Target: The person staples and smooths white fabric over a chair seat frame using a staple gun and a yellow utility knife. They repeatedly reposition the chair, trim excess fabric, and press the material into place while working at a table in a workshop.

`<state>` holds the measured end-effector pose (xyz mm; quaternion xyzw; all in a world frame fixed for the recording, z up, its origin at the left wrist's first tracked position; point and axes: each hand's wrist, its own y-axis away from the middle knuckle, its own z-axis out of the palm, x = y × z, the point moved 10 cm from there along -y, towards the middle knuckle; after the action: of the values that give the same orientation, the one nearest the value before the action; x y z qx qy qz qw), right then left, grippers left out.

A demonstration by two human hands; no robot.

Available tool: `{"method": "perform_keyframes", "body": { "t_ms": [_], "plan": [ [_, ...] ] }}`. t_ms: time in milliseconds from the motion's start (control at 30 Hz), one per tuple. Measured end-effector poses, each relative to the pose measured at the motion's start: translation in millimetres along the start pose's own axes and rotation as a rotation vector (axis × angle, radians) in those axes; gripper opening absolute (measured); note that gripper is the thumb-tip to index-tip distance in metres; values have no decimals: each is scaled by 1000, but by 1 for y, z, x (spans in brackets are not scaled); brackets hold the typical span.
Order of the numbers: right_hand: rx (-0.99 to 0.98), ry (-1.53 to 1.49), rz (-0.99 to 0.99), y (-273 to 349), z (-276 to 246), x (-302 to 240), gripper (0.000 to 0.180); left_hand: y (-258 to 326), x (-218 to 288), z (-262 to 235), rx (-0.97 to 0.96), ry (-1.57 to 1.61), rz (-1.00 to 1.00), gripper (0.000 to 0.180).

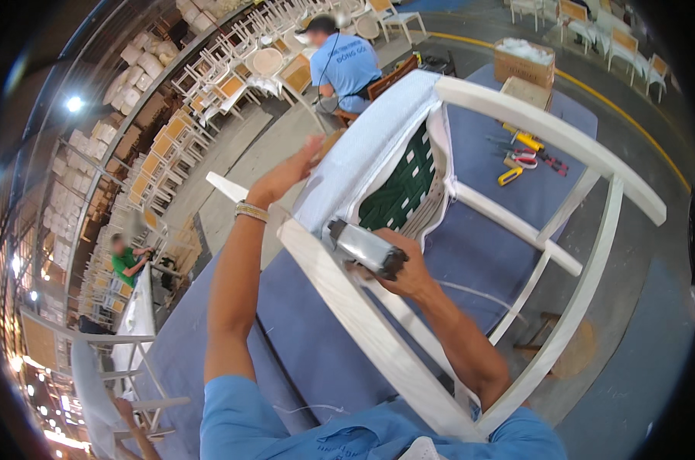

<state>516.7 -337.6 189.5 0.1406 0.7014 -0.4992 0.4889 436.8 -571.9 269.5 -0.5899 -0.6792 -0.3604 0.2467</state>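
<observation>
A pale wooden chair frame [363,330] lies tipped on the table before me. Its padded part wears light blue fabric [370,142], and the open underside bares dark green woven webbing [400,184] with white fabric edges around it. My right hand [410,267] is wrapped round a silver and black staple gun [365,247], whose nose is at the fabric edge near the frame's corner; the exact contact is hidden. On the far left side of the padding, my left hand [290,170] reaches with stretched fingers, apparently against the fabric.
Blue-grey cloth covers the worktable [478,264]. Scissors [524,159], a yellow-handled cutter [508,176] and other hand tools lie beyond the frame. A cardboard box [524,63] stands at the far end. A co-worker [346,65] sits ahead; another chair [106,383] is at left.
</observation>
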Motion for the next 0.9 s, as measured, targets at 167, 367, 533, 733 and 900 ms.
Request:
{"method": "perform_keyframes", "body": {
  "t_ms": [167,367,533,733,900],
  "plan": [
    [289,-115,240,21,-84,90,57,-59,25,-48,83,257,126,99],
    [354,231,58,-8,-144,37,24,-161,-62,9,-115,306,-33,102],
    [390,137,286,-20,-142,57,34,-166,-81,33,-123,328,4,96],
    [320,47,39,-45,-114,38,37,-73,28,42,-114,84,14,82],
    [233,175,-52,-49,-103,32,38,-50,72,49,35,-314,204,94]
  ]
}}
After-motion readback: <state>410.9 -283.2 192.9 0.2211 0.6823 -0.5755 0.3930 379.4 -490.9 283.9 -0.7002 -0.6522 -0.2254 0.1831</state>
